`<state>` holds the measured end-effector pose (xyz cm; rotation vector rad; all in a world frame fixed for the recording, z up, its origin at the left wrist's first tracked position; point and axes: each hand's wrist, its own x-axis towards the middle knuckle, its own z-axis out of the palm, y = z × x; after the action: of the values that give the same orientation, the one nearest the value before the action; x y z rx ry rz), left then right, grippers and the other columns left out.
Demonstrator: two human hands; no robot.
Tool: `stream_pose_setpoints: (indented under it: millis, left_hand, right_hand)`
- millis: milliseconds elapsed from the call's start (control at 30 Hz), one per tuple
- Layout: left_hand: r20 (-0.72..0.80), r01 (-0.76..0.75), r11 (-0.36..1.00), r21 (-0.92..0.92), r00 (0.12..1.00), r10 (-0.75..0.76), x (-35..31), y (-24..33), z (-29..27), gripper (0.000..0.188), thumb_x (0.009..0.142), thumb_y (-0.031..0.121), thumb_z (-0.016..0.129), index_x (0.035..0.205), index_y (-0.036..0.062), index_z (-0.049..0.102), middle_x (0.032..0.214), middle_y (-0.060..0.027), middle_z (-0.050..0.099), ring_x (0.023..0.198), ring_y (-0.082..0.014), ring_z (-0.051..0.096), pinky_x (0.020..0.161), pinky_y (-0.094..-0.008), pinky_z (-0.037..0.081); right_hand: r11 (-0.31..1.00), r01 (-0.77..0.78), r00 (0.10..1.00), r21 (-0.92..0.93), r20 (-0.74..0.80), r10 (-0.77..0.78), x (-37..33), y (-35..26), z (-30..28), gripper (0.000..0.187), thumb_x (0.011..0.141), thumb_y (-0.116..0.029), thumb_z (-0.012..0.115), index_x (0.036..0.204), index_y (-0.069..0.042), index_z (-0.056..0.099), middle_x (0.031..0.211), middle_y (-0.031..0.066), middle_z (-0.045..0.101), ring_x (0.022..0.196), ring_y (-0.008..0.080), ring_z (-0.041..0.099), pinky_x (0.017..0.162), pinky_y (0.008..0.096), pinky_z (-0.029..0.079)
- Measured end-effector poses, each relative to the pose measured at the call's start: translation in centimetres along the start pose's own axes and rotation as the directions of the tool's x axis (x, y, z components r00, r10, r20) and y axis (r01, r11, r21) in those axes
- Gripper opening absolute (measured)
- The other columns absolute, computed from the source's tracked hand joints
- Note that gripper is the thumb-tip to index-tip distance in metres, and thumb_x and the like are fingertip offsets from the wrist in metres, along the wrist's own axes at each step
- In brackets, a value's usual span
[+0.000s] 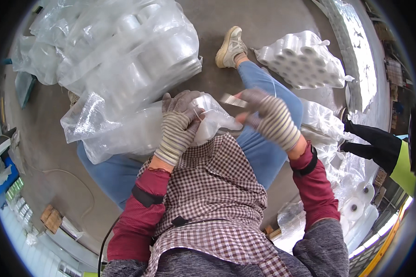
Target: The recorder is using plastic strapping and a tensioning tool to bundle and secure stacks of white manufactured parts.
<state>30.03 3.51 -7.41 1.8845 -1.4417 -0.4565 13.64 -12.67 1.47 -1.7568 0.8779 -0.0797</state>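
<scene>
My left hand (179, 121), in a striped glove with a grey palm, is closed on the gathered end of a clear plastic bag (138, 124) lying across my lap. A twisted tail of the plastic (215, 122) sticks out to the right of its fingers. A thin tie or string shows by the left fingertips. My right hand (270, 115), gloved with bare fingertips and smeared by motion, is raised just right of the bag's end. Between its thumb and fingers is a small flat metallic piece (234, 100), whose kind I cannot make out.
A large heap of clear bags full of film rolls (138, 55) stands at the front left. Beyond my right knee lies another bag of rolls (298, 60). More wrapped rolls (353, 207) lie at the right, near a person in dark trousers (372, 143). A cardboard box (51, 218) sits at left.
</scene>
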Motion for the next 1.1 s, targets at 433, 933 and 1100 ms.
stream_pose_setpoints:
  millis: [433, 933, 1100]
  left_hand:
    - [0.002, -0.089, 0.982, -0.169, 0.996, 0.091, 0.3, -1.3, -0.4, 0.021, 0.077, 0.014, 0.060, 0.097, 0.0179, 0.065, 0.113, -0.0030, 0.059, 0.117, -0.0250, 0.046, 0.106, -0.0479, 0.020]
    - [0.095, -0.014, 0.958, 0.288, 0.995, -0.014, 0.4, 2.1, 2.0, 0.038, 0.072, 0.027, 0.058, 0.107, 0.0121, 0.062, 0.125, -0.0070, 0.048, 0.127, -0.0312, 0.030, 0.107, -0.0566, 0.011]
    - [0.090, -0.083, 0.978, 0.193, 0.994, 0.066, 2.1, 3.1, 1.6, 0.020, 0.074, 0.022, 0.059, 0.089, 0.0112, 0.066, 0.108, -0.0093, 0.057, 0.118, -0.0330, 0.040, 0.107, -0.0552, 0.014]
  right_hand:
    - [0.853, -0.451, 0.869, 0.264, 0.348, 0.352, -3.3, 3.2, 4.1, 0.033, 0.083, -0.029, 0.064, 0.094, 0.002, 0.062, 0.068, -0.0020, 0.056, 0.055, 0.0072, 0.047, 0.051, 0.0228, 0.039]
    - [0.720, -0.036, 0.987, 0.694, -0.089, 0.136, -1.8, 1.6, 5.0, 0.025, 0.088, -0.017, 0.054, 0.111, -0.006, 0.054, 0.093, 0.0078, 0.064, 0.055, 0.0133, 0.057, 0.046, 0.0235, 0.046]
    - [0.600, 0.387, 0.920, -0.700, 0.332, -0.206, -0.5, -0.4, 2.3, 0.036, 0.077, -0.011, 0.056, 0.112, -0.007, 0.054, 0.099, 0.0125, 0.061, 0.074, 0.0284, 0.064, 0.054, 0.0389, 0.051]
